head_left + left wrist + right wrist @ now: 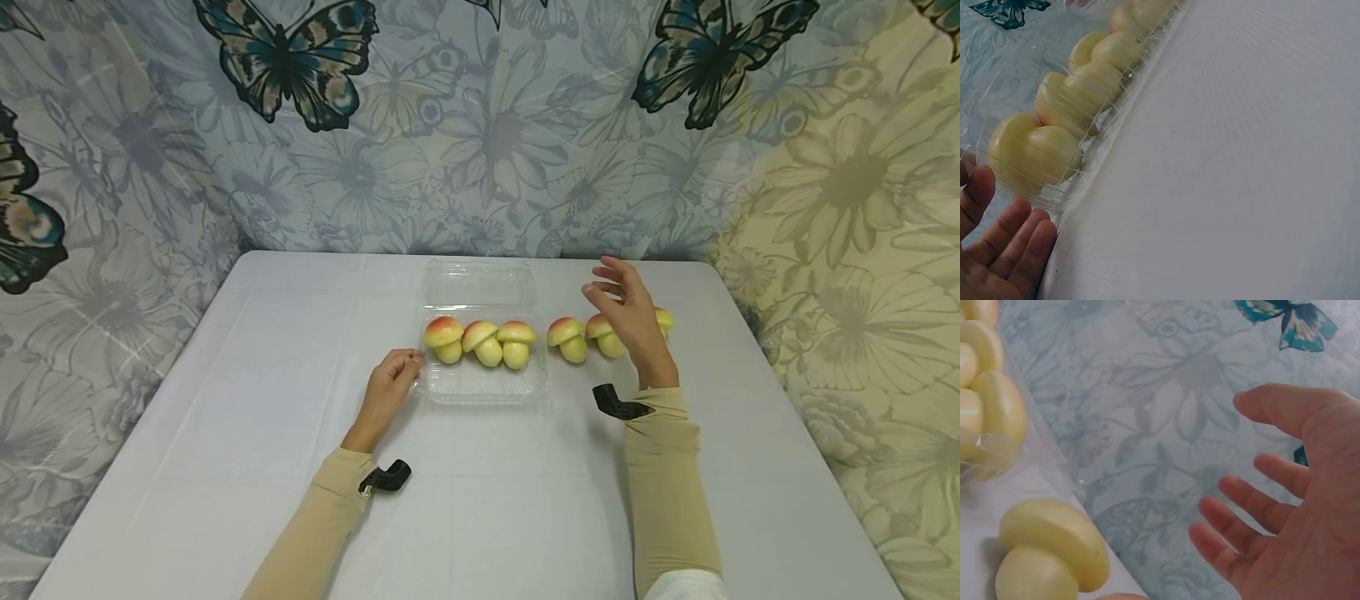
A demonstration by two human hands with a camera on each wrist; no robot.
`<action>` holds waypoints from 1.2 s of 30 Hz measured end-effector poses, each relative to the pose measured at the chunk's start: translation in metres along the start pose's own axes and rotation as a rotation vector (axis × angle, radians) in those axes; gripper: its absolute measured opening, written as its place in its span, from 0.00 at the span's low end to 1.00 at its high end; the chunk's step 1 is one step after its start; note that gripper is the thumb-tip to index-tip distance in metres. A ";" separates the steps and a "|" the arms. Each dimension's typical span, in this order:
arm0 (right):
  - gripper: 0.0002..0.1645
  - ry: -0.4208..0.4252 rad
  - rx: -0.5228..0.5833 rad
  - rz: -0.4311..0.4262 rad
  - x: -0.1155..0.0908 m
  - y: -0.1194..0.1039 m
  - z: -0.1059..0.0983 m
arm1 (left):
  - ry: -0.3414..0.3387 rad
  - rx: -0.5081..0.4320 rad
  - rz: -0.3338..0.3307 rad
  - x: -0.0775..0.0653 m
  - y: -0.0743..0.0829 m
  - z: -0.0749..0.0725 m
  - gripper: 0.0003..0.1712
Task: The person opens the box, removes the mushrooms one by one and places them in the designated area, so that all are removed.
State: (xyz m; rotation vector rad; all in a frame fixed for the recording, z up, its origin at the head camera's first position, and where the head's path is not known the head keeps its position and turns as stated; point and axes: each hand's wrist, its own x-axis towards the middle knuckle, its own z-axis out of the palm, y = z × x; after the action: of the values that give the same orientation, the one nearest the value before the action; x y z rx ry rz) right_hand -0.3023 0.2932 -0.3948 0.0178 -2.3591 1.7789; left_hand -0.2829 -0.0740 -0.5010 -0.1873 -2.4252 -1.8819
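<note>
A clear plastic clamshell container (480, 388) lies with its lid (480, 287) folded back away from me. Three toy mushrooms (487, 351), yellow with reddish caps, sit in a row along its far half. At the container's left edge, my left hand (390, 385) pinches the rim between thumb and forefinger; the left wrist view shows the other fingers (1034, 253) extended below. My right hand (632, 317) is raised over the mushrooms on the right, holding nothing, fingers apart in the right wrist view. Beside the container stands a mushroom (567, 339); another mushroom (606, 335) is partly behind the right hand.
A further mushroom (663, 318) shows past the right hand, mostly hidden by it. White cloth covers the table (225, 433). Flowered, butterfly-patterned fabric (502, 150) rises behind the table's far edge and along both sides.
</note>
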 end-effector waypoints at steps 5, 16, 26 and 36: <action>0.39 -0.027 -0.002 -0.025 0.000 0.001 0.003 | -0.004 0.000 0.001 0.000 -0.001 -0.001 0.18; 0.40 -0.067 -0.027 -0.039 0.000 -0.003 0.009 | -0.002 0.024 0.000 0.000 0.000 -0.001 0.18; 0.37 -0.116 -0.040 -0.067 0.000 -0.004 0.021 | 0.004 0.021 -0.006 0.000 -0.002 -0.004 0.18; 0.38 -0.208 -0.056 -0.092 0.005 -0.012 0.034 | -0.004 0.012 0.017 0.003 -0.005 -0.002 0.18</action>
State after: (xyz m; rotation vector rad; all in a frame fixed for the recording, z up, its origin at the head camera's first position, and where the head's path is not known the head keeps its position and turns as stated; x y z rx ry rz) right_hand -0.3106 0.2575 -0.3916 0.3130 -2.5032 1.7432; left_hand -0.2864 -0.0775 -0.5048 -0.2103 -2.4290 -1.8610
